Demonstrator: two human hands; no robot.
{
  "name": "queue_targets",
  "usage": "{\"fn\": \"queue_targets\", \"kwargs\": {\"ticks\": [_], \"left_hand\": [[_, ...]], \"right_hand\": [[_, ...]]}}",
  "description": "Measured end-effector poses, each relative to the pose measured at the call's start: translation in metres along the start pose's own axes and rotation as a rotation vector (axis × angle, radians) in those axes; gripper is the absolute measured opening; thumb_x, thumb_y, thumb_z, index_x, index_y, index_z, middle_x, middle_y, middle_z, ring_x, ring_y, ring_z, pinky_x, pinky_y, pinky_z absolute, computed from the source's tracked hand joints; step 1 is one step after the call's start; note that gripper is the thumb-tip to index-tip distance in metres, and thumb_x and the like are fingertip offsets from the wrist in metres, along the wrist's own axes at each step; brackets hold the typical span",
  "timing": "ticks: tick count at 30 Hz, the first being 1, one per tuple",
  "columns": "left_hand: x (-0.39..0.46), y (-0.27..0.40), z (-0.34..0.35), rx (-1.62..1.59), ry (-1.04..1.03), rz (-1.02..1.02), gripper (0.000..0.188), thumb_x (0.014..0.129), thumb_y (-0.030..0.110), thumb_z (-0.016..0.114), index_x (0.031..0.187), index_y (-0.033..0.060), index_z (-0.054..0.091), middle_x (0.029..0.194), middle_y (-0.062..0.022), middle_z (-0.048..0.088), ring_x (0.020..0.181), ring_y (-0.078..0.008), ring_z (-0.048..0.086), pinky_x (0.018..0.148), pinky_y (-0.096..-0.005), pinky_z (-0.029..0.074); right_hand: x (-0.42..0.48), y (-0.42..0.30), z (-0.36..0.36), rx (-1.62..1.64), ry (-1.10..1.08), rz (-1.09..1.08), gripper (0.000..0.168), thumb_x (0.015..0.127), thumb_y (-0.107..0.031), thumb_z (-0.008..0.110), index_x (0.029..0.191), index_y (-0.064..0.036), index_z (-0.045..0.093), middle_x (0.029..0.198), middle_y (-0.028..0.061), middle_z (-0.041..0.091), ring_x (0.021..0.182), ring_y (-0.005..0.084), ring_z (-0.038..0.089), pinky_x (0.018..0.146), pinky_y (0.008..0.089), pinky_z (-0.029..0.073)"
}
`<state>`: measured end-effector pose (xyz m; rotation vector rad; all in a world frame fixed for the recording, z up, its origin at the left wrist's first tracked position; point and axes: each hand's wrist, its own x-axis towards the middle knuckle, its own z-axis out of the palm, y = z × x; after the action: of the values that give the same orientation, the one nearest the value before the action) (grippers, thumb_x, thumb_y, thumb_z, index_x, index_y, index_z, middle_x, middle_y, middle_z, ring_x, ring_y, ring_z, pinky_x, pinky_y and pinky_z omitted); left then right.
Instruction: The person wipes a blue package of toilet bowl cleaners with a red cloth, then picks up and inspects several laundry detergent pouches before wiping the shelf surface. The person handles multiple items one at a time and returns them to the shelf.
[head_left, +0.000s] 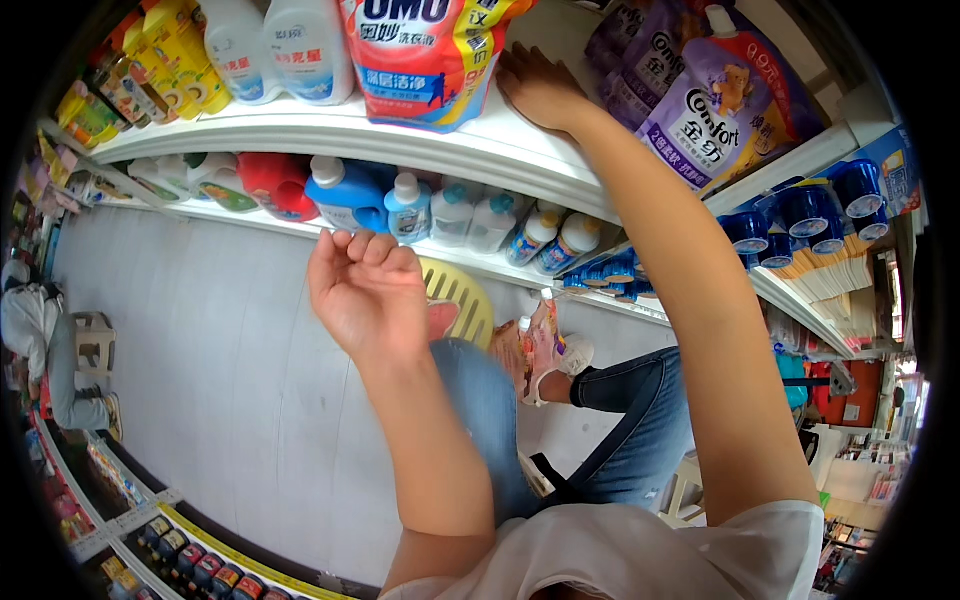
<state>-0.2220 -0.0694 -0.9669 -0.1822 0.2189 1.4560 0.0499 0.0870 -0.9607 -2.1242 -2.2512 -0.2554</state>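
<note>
My right hand (541, 88) lies palm down on the white shelf (525, 159), its fingers spread and holding nothing visible. A red OMO laundry detergent pouch (420, 67) stands just left of its fingertips. To its right, purple Comfort fabric softener pouches (705, 112) lean together. My left hand (367, 292) hangs in the air before the lower shelf, palm up, fingers loosely curled around nothing. Behind it on that shelf are a blue jug (345, 191) and a light-blue bottle (409, 206).
Below, a yellow slotted plastic stool (459, 300) stands by my knee, with spouted pouches (529, 341) on the floor beside it. White bottles (309, 52) line the upper shelf's left. Blue-capped containers (806, 210) fill the side rack. Another person (56, 337) is at far left.
</note>
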Motion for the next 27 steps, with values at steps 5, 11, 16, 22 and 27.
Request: {"fn": "queue_targets", "kwargs": {"ticks": [5, 11, 16, 22, 27], "left_hand": [[0.001, 0.0, -0.003, 0.014, -0.015, -0.016, 0.015, 0.092, 0.017, 0.057, 0.08, 0.0082, 0.055, 0.07, 0.0008, 0.049, 0.063, -0.0115, 0.047, 0.057, -0.0261, 0.04], [-0.004, 0.001, 0.006, 0.066, 0.105, 0.061, 0.018, 0.091, 0.024, 0.058, 0.08, 0.0114, 0.052, 0.071, 0.0023, 0.043, 0.064, -0.0118, 0.041, 0.057, -0.0256, 0.034], [-0.005, -0.003, 0.006, 0.051, 0.089, 0.044, 0.017, 0.093, 0.021, 0.055, 0.08, 0.0105, 0.052, 0.071, 0.0014, 0.046, 0.063, -0.0112, 0.044, 0.057, -0.0255, 0.038], [-0.004, -0.006, 0.006, 0.038, 0.067, 0.042, 0.018, 0.094, 0.021, 0.055, 0.081, 0.0102, 0.051, 0.071, 0.0011, 0.046, 0.065, -0.0118, 0.044, 0.057, -0.0256, 0.038], [0.0, 0.001, 0.002, 0.038, -0.029, 0.014, 0.017, 0.094, 0.017, 0.052, 0.08, 0.0082, 0.053, 0.069, 0.0005, 0.048, 0.064, -0.0115, 0.048, 0.057, -0.0254, 0.041]], "right_hand": [[-0.053, -0.008, -0.009, 0.216, 0.004, -0.046, 0.056, 0.099, -0.039, 0.031, 0.149, -0.012, 0.032, 0.156, 0.0183, 0.025, 0.145, 0.0361, 0.022, 0.115, 0.0542, 0.021], [-0.113, -0.03, -0.031, 0.246, -0.013, -0.134, 0.056, 0.099, -0.036, 0.038, 0.148, -0.009, 0.033, 0.155, 0.0175, 0.028, 0.144, 0.0361, 0.025, 0.116, 0.0521, 0.019], [-0.16, -0.075, -0.041, 0.236, 0.084, -0.482, 0.056, 0.085, -0.024, 0.064, 0.137, -0.01, 0.049, 0.15, 0.015, 0.038, 0.141, 0.0319, 0.033, 0.115, 0.0496, 0.026], [-0.152, -0.115, -0.04, 0.307, 0.116, -0.69, 0.052, 0.08, -0.021, 0.069, 0.13, -0.01, 0.057, 0.145, 0.0134, 0.045, 0.139, 0.0298, 0.035, 0.115, 0.0484, 0.029], [-0.114, -0.131, -0.026, 0.213, 0.308, -0.604, 0.058, 0.079, -0.024, 0.07, 0.133, -0.011, 0.054, 0.145, 0.012, 0.045, 0.141, 0.0276, 0.034, 0.118, 0.047, 0.022]]}}
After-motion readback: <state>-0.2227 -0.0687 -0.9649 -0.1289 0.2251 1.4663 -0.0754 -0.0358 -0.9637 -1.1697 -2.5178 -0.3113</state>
